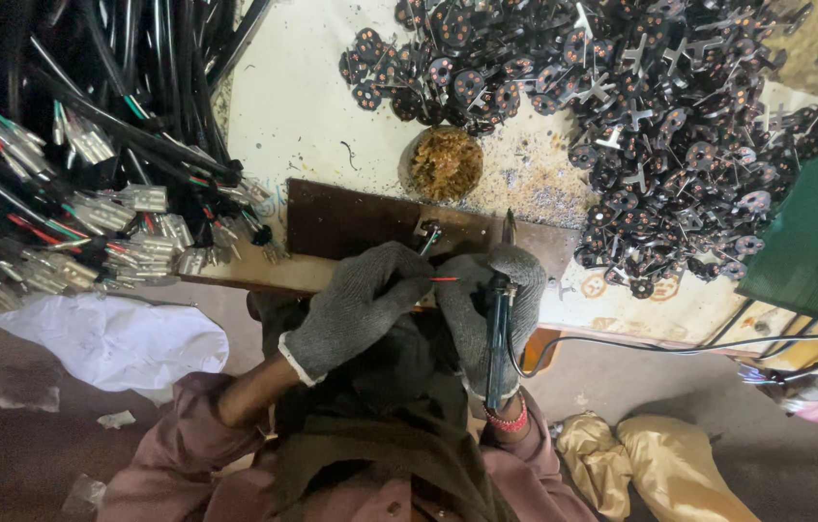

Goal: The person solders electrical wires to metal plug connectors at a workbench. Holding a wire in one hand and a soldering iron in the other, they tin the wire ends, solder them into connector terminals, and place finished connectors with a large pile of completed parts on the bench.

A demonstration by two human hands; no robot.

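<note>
Left hand: gloved left hand pinches a thin red wire, closed on it, over the dark board
Right hand: gloved right hand is wrapped around a soldering iron, tip up near the small connector
Doing it well: keep the wire end steady against the connector, touch the tip briefly, steer clear of the glove
Nearby: tin of brown flux, heap of black discs, cable bundle on the table

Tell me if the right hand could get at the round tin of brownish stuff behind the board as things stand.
Probably yes. The round tin sits just beyond the brown board, with bare bench between. But the right hand already grips a soldering iron, so it would have to reach with that in its grip.
</note>
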